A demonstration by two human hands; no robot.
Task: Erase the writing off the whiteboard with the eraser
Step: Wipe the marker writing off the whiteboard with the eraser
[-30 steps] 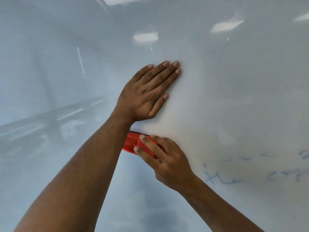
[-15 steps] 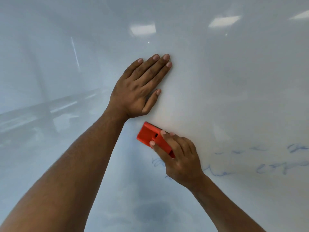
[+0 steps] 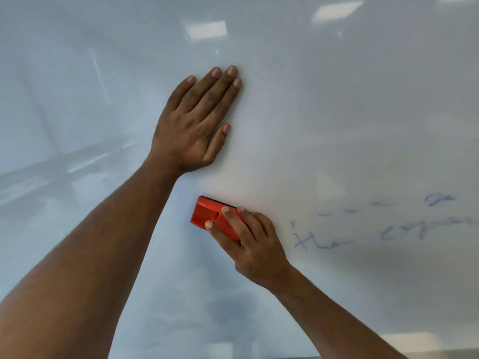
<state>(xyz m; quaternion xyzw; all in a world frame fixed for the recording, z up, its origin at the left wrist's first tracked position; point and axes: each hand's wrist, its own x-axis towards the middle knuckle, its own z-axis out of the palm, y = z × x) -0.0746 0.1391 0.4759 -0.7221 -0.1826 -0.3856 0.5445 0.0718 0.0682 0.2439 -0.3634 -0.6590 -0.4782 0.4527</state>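
Since half a second ago the eraser (image 3: 213,216) has slid left of the writing (image 3: 321,242), uncovering it. Right hand (image 3: 255,244) grips it, fingers (image 3: 233,221) curled over, pressing felt to whiteboard (image 3: 363,125). Left hand (image 3: 194,125) lies flat above, fingers straight together, likely bracing.

Right hand (image 3: 255,246) grips red eraser (image 3: 207,215) on whiteboard (image 3: 363,125); left hand (image 3: 193,125) flat (blue writing (image 3: 321,242) beside).

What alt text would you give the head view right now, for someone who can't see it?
A right hand grips a red eraser against a whiteboard, left of faint blue writing not yet erased. The left hand rests flat on the board above the eraser, fingers straight.
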